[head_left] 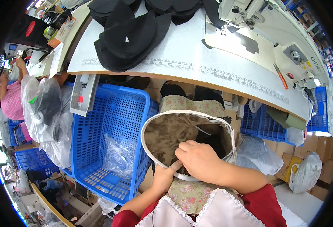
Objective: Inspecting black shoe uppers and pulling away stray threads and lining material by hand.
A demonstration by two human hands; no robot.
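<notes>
Over my lap lies a brown fabric piece point(170, 138), hollow like a hat or a bag, with a white binding around its wide mouth. My left hand point(165, 176) grips the near rim of it, partly hidden under the edge. Just above and to the right, my right hand point(198, 160) is closed, its fingers curled over the near edge and inside the opening. The fingertips meet the left thumb, and what exactly they pinch is hidden. A loose white strip point(203, 131) shows inside, near the dark right part of the lining.
Ahead is a white sewing table point(174, 49) with stacked black fabric pieces point(126, 39), a sewing machine point(246, 19) and orange-handled snips point(281, 77). A blue crate point(98, 151) holding clear plastic stands left; plastic bags point(257, 155) lie right. Another person point(13, 100) sits far left.
</notes>
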